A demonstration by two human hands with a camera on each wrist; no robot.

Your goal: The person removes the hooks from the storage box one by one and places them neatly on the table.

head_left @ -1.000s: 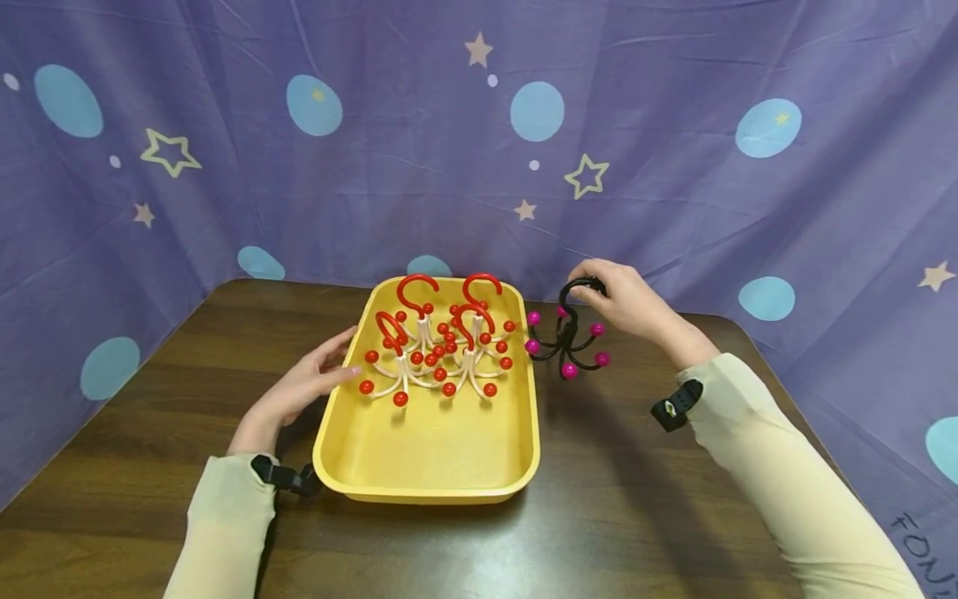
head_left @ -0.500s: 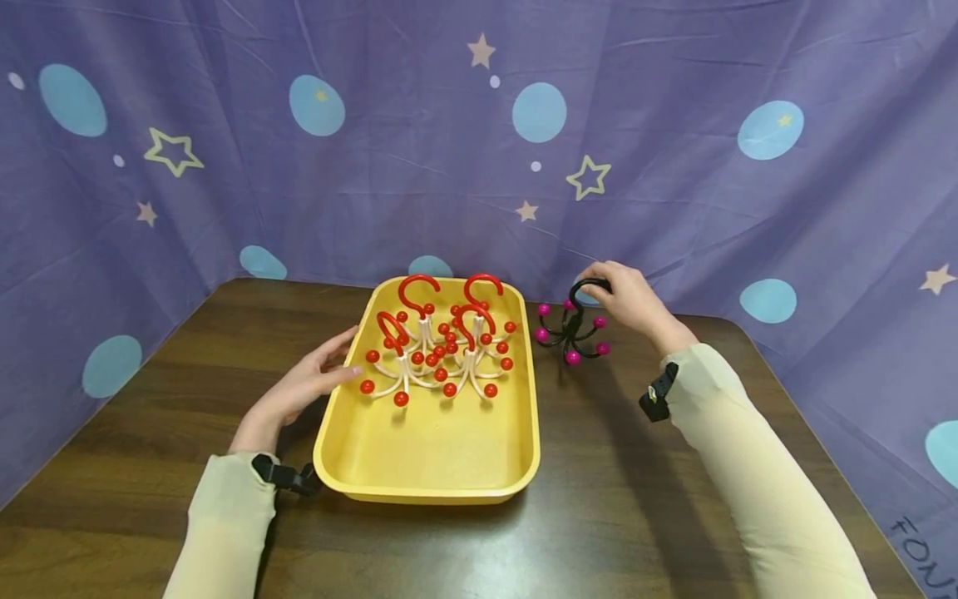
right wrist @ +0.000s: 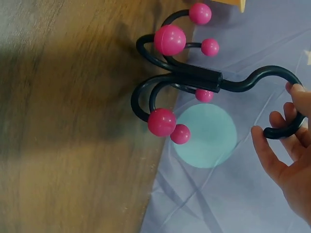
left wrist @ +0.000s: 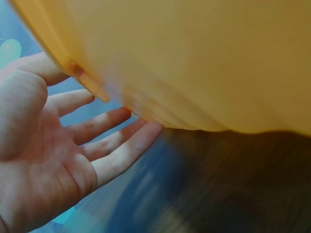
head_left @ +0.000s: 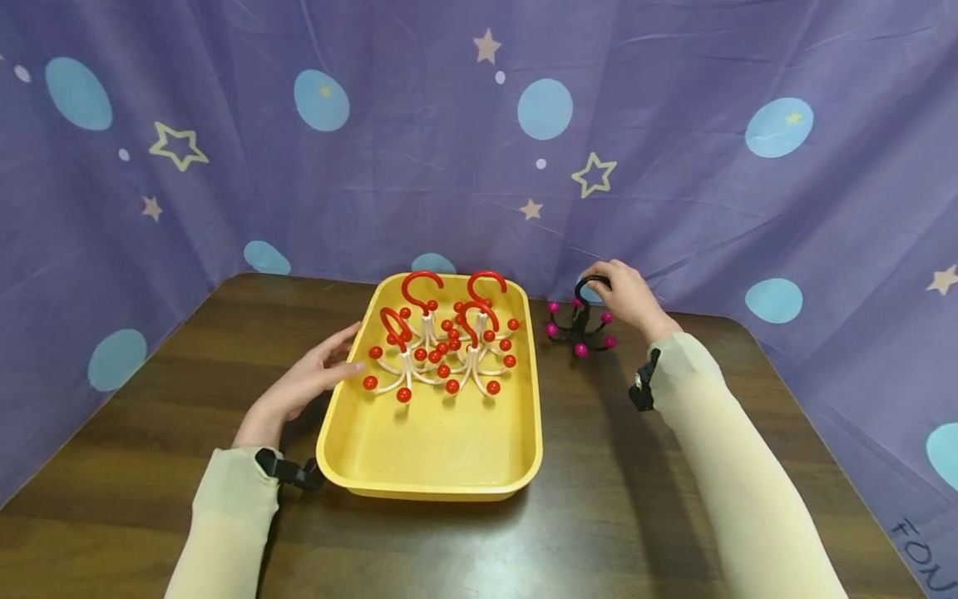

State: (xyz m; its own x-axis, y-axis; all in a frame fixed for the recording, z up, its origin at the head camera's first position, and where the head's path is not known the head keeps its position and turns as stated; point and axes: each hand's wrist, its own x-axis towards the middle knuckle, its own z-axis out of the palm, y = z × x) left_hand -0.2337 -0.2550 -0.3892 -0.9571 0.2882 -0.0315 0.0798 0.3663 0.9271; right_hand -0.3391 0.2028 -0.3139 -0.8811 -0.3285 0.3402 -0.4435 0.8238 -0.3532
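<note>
My right hand (head_left: pixel 629 295) grips the curved top hook of a black hook hanger (head_left: pixel 580 320), whose arms end in pink balls. The hanger stands upright at the table's back right, close over the wood; in the right wrist view the fingers and thumb (right wrist: pixel 299 99) wrap the hook. My left hand (head_left: pixel 303 383) holds the left side of a yellow tray (head_left: pixel 430 491), its thumb over the rim and its fingers (left wrist: pixel 114 155) along the outer wall. Several white hook hangers (head_left: pixel 407 366) with red hooks and red balls stand inside the tray's back half.
A brown wooden table (head_left: pixel 120 399) carries the tray near its middle. Its back edge meets a purple curtain (head_left: pixel 419 166) with stars and blue spots. Black straps with small cameras sit on both wrists (head_left: pixel 288 470).
My right hand has carried the black hanger slightly right and away from the tray, toward the table's back, and lowered it. The left hand and the tray have stayed put.
</note>
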